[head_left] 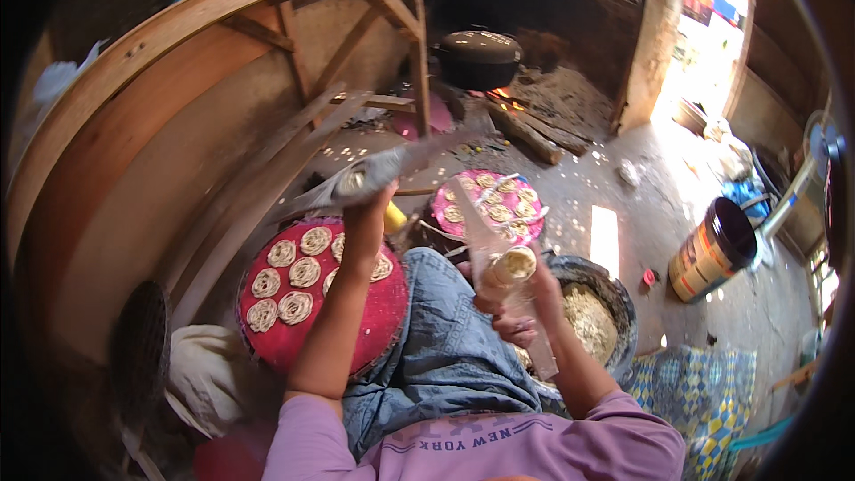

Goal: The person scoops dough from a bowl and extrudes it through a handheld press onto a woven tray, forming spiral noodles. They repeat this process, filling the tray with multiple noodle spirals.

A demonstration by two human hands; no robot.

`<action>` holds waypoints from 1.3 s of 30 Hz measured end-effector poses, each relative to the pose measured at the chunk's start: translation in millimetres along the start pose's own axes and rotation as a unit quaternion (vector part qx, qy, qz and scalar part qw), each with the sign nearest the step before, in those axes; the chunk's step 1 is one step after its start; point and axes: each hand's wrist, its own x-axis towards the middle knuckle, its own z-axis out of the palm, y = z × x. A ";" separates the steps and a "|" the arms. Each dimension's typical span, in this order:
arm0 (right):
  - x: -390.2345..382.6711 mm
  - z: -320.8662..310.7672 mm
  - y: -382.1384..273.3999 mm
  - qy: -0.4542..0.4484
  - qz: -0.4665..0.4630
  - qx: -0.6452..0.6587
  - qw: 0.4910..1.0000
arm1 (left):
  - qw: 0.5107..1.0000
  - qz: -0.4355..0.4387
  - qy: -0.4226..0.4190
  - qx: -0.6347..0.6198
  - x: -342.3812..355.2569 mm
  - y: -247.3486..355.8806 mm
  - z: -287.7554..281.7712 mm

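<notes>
Red and round, a tray (298, 343) carries pale dough coils (304, 272). To the tray's right, the person's right hand (517, 325) is clasped round a pale cylinder (500, 274), dough (520, 260) showing at its mouth. Too steep a tilt could let that dough slip out; a careless swing of the blurred grey bar (396, 160), beyond the tray's far edge, might knock the coils. The left arm stretches forward across the tray, its hand (372, 200) raised and apparently closed on the bar; the right elbow is bent, forearm angled inward.
</notes>
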 end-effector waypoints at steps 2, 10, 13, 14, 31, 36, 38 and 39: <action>-1.4 9.9 -10.2 0.208 -0.113 -0.248 0.939 | 0.924 0.266 -0.033 0.273 -13.2 5.0 -40.6; 65.8 62.3 -15.5 0.119 -0.234 -0.821 0.506 | 0.859 0.148 -0.188 0.453 -97.2 31.1 -78.4; 86.8 76.8 -6.5 0.023 -0.211 -0.878 0.430 | 0.858 0.111 -0.200 0.460 -107.4 47.7 -89.7; 92.0 78.8 -3.3 -0.013 -0.202 -0.895 0.397 | 0.880 0.062 -0.212 0.421 -111.8 49.2 -92.6; 103.2 17.4 25.4 -0.067 0.409 -0.277 0.867 | 0.971 0.099 -0.214 -0.044 -134.0 72.8 -167.3; 142.9 -2.5 32.0 -0.104 0.497 -0.210 0.836 | 0.874 0.104 -0.167 -0.445 -73.7 114.5 -202.6; 172.8 10.9 27.4 -0.051 0.480 -0.294 0.825 | 0.893 0.079 -0.094 -0.433 -53.4 107.8 -225.8; 191.1 19.0 26.8 -0.039 0.466 -0.335 0.818 | 0.904 0.076 -0.058 -0.417 -46.3 98.6 -241.5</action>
